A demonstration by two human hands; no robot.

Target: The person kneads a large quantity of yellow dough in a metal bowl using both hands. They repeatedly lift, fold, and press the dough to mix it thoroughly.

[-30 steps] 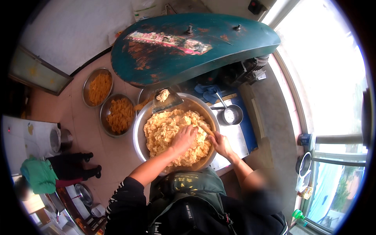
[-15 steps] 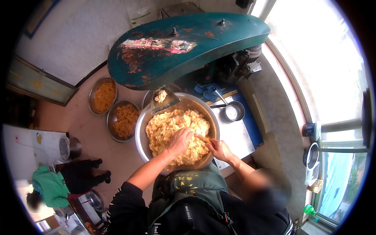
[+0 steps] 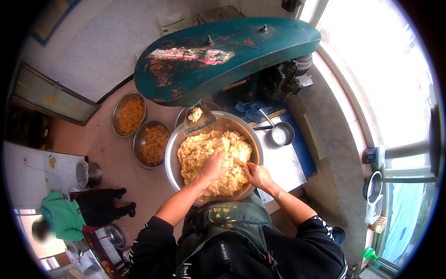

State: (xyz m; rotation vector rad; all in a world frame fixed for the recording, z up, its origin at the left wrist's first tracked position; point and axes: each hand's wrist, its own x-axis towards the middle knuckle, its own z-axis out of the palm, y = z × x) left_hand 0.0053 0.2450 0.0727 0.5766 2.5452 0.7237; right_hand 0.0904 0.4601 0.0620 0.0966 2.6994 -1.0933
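Observation:
A big steel bowl (image 3: pixel 174 163) in front of me holds a lumpy, pale orange dough-like mass (image 3: pixel 195 156). My left hand (image 3: pixel 213 168) is on the mass near the bowl's middle, thumb apart from the fingers; some fingertips are hidden in it. At the bowl's right side my right hand (image 3: pixel 258 176) is closed round a short, brownish, stick-like piece (image 3: pixel 240 162) that points left over the mass. What kind of piece it is, I cannot make out. On the far rim lies a dark flat scraper-like plate (image 3: pixel 204 123) with a lump of the mass on it.
A rusty green machine housing (image 3: pixel 186 69) overhangs the bowl's far side. Two steel bowls of orange pieces (image 3: pixel 154 145) stand on the floor at left. A small saucepan (image 3: pixel 281 134) and blue cloth (image 3: pixel 251 110) lie at right. A person in green (image 3: pixel 62 214) is far left.
My left hand has turned and shifted slightly left, away from the stick-like piece it was near. My right hand stays closed round that piece. The whole view has shifted a little.

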